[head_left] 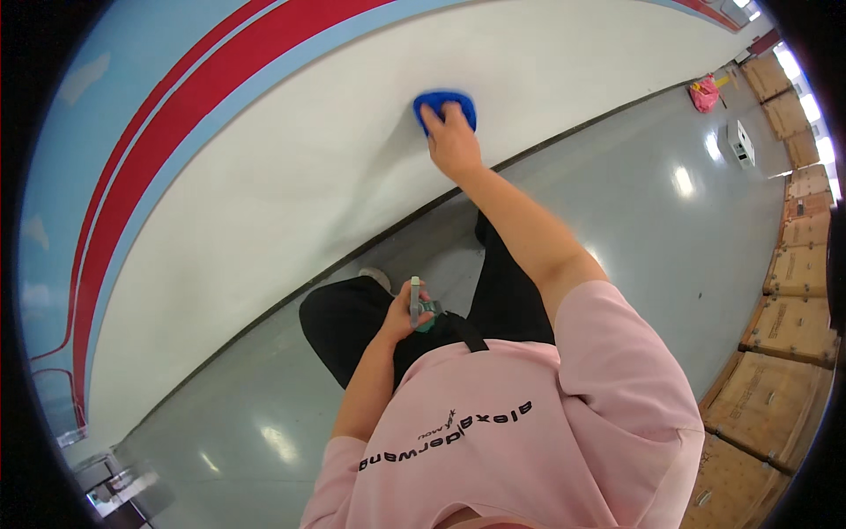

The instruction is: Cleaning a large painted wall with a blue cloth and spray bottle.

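Observation:
My right hand [455, 148] reaches out and presses a folded blue cloth [447, 97] flat against the white lower part of the wall [291, 167]. Its fingers are bent over the cloth. Down by my lap, between my knees, my left hand [400, 316] is wrapped round a small spray bottle [427, 319] with a pale nozzle and a greenish body. Part of the bottle is hidden by my fingers.
A red and light-blue painted band [211, 70] runs along the wall above the white part. Wooden crates [780, 383] line the right side. A pink bag [704, 93] and a white box [740, 144] stand on the shiny grey floor [652, 238].

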A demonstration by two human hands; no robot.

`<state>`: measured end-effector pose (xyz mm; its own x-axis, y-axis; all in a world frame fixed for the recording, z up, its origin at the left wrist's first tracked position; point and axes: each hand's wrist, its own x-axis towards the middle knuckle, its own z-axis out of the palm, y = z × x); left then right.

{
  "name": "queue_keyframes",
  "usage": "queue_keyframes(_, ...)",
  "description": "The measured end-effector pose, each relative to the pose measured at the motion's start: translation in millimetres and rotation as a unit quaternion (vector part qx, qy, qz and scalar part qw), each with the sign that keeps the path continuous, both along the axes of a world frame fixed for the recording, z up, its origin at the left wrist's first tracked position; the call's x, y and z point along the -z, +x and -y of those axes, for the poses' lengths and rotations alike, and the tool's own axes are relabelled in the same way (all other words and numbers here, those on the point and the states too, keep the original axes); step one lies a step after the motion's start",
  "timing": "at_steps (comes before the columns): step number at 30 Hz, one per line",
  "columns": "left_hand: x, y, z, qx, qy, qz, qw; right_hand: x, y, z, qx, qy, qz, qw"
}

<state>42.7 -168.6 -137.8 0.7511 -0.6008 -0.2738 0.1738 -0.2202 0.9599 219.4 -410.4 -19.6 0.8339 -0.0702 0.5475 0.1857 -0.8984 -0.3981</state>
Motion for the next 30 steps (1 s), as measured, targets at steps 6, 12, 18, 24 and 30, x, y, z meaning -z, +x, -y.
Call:
queue_keyframes(6,-3,-2,-2,0.007,0.024,0.002,1.000,34,-24,-6,0.056,0.119,-0.137,0.982)
queue_keyframes(12,-6,0,1,0.007,-0.016,-0.024,1.000,-29,0,-16,0.085,0.137,0.049,0.986)
queue_keyframes(18,-4,1,2,0.016,-0.010,-0.013,1.000,-4,-4,-15,0.035,0.009,-0.069,0.997)
queue_keyframes(24,-6,-2,1,0.012,0.021,-0.001,1.000,44,-37,-10,0.057,0.070,-0.167,0.982)
queue_keyframes(30,-11,-2,3,0.000,0.000,-0.016,1.000,-7,-21,-14,0.066,0.101,-0.027,0.992)
